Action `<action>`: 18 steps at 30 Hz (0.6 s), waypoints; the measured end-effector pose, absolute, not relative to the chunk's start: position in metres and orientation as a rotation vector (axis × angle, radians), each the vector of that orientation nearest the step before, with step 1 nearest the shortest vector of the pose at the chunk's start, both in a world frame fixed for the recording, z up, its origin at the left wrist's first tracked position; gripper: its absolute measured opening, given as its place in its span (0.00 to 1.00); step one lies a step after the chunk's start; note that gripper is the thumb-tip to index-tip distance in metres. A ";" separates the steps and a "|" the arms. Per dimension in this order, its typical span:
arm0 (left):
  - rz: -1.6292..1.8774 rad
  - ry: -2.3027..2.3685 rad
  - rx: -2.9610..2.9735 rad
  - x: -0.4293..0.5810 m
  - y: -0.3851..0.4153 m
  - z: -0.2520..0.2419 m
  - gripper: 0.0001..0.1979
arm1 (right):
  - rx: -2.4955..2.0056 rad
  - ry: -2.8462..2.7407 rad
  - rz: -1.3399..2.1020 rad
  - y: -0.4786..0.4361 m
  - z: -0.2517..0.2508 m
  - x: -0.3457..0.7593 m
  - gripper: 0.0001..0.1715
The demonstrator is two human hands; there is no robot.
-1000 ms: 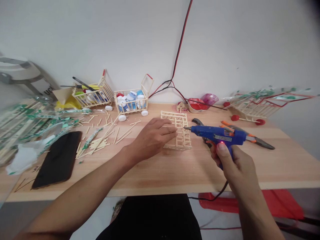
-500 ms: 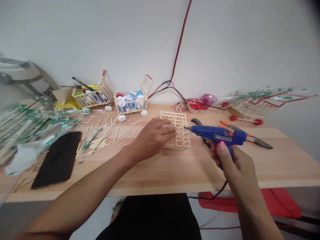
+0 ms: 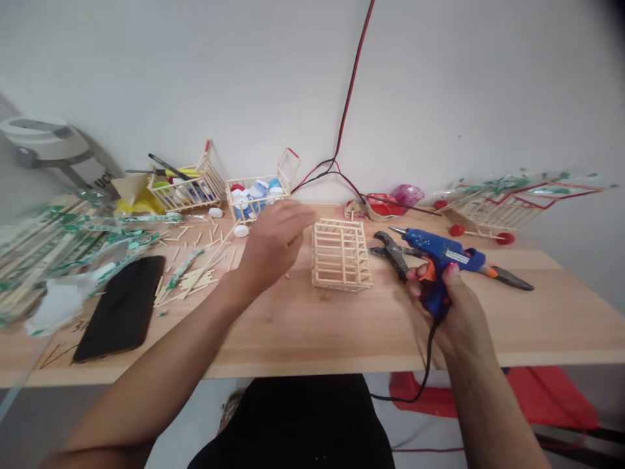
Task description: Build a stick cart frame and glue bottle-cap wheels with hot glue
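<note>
My right hand (image 3: 463,312) is wrapped round the grip of a blue hot glue gun (image 3: 434,247). Its nozzle points left and slightly up, and a red light glows near my thumb. My left hand (image 3: 276,244), a little blurred, hovers left of a small stick basket frame (image 3: 342,255). Its fingers stretch to the right, apart from the frame, and I see nothing in them. The frame, built of thin wooden sticks in a grid, rests on the table. Pliers (image 3: 390,251) lie under and beside the glue gun.
Two small stick carts, one holding bottle caps (image 3: 256,195), stand at the back left. Loose cut sticks (image 3: 198,280), a phone (image 3: 122,309) and wrapped stick bundles (image 3: 43,254) lie left. A red-wheeled cart (image 3: 498,212) stands right. The glue gun cord (image 3: 430,355) hangs over the front edge.
My left hand has moved left, off the stick basket frame, which now shows fully. My right hand has shifted the glue gun slightly right, with its nozzle tilted up and away from the frame.
</note>
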State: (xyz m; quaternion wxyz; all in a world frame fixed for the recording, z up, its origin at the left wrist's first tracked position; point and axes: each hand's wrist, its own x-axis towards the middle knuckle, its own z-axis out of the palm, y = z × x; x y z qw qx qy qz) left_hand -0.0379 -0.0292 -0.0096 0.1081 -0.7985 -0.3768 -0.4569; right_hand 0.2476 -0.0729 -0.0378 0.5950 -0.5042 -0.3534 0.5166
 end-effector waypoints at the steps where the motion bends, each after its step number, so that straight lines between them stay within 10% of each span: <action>1: -1.374 -1.191 -2.316 -0.044 -0.031 -0.005 0.15 | -1.130 -0.791 1.208 -0.071 -0.043 0.249 0.21; 18: -0.449 -2.179 -2.240 -0.121 -0.075 -0.046 0.12 | -1.040 -0.929 1.065 -0.066 -0.075 0.247 0.24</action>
